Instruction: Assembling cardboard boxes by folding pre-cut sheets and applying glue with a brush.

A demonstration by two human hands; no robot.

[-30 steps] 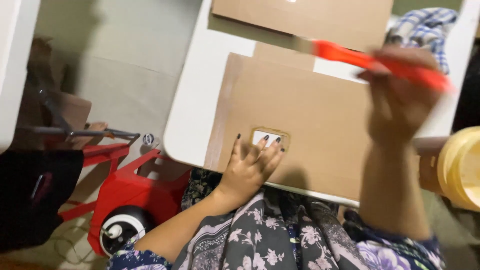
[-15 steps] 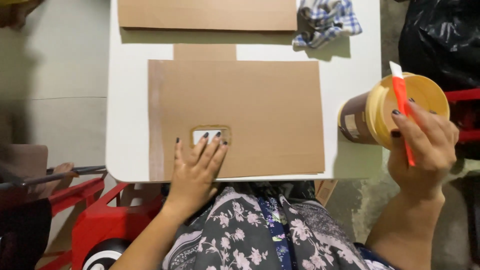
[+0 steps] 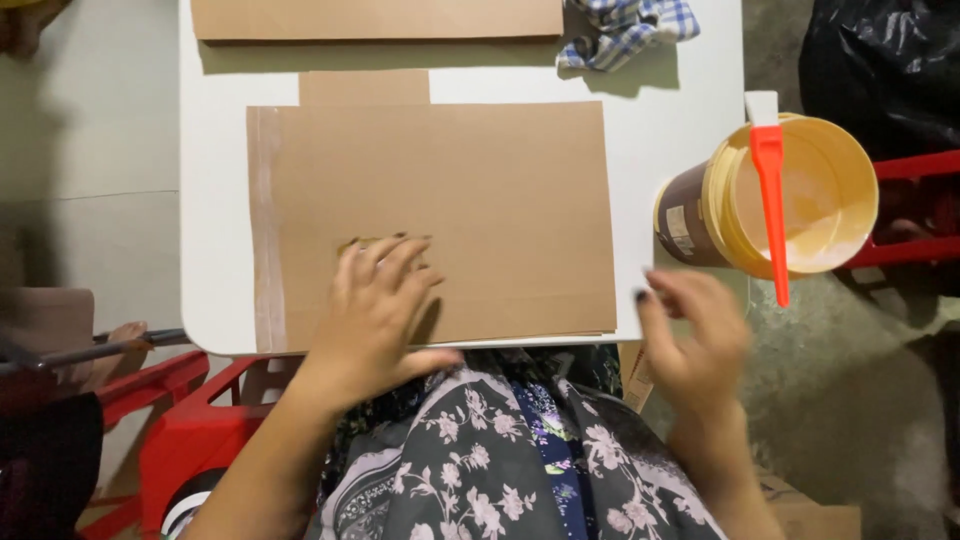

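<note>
Cardboard sheet (image 3: pixel 440 200) under spread left hand (image 3: pixel 375 315); right hand (image 3: pixel 695 335) blurred, grip empty, apart.

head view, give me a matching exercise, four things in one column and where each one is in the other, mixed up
Things:
1. left hand
2. orange brush
3. checked cloth
4. right hand

Places:
A. across the open top of the yellow tub
B. flat on the brown cardboard sheet
C. at the far edge of the white table
D. in the air below the tub, holding nothing

Pairs: 1-B, 2-A, 3-C, 4-D
</note>
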